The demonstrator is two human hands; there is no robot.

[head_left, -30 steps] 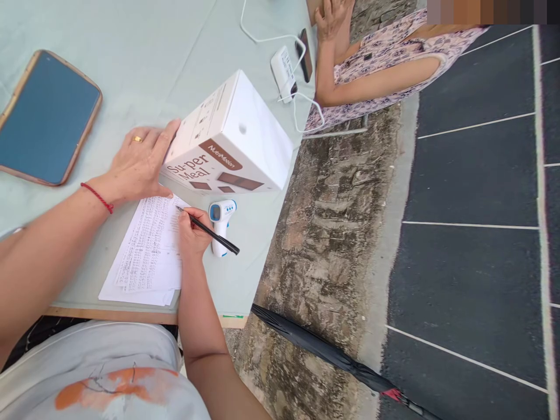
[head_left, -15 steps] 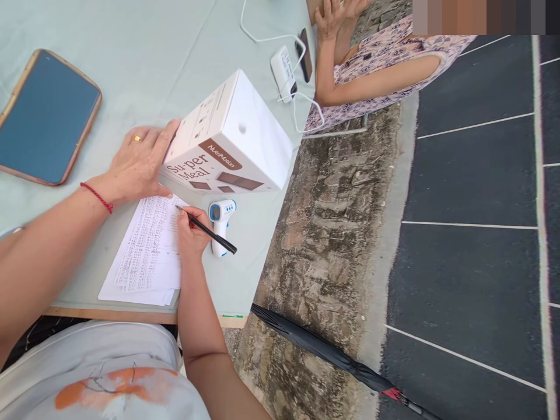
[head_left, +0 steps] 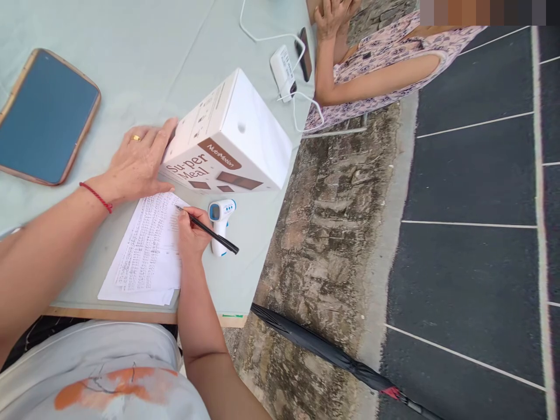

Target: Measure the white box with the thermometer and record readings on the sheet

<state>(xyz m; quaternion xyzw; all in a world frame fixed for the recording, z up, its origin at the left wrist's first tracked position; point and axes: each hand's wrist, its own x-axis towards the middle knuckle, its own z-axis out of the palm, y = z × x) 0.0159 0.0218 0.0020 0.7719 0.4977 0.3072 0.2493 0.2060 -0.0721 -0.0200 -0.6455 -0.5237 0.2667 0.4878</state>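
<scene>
My right hand grips a black pen, its tip at the upper right part of a handwritten sheet of paper. More white sheets lie beneath that one. My left hand, with a gold ring and a red cord bracelet, rests palm down above the top of the sheet. Its fingers are stretched out, the fingertips against the left side of a white and brown Su-per Meal box. Right beside my right hand lies a white and blue infrared thermometer.
A tablet in a brown case lies at the left. Beyond the box are a white power strip, a cable and a dark phone. Another person sits at the table's right side, hands together. A folded black umbrella leans near the table corner.
The rear end of the pen has swung very slightly to the right. My left hand and the things on the table stay as they were.
</scene>
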